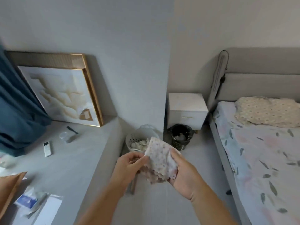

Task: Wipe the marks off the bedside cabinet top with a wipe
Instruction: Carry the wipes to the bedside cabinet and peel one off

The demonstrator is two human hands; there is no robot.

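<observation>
Both my hands hold a white wipe [160, 158] with small dots, folded and partly stained purple at its lower edge. My left hand [129, 164] pinches its left side; my right hand [183, 174] grips it from the right and below. The white bedside cabinet [186, 109] stands well ahead in the corner, between the wall and the bed. Faint marks show on its top. My hands are far short of it, over the floor.
A black bin [181, 137] stands in front of the cabinet, a white basket [139, 142] with cloth beside it. The bed [259, 151] fills the right. A grey ledge [68, 156] at left carries a framed picture [61, 91], a remote [47, 148] and papers.
</observation>
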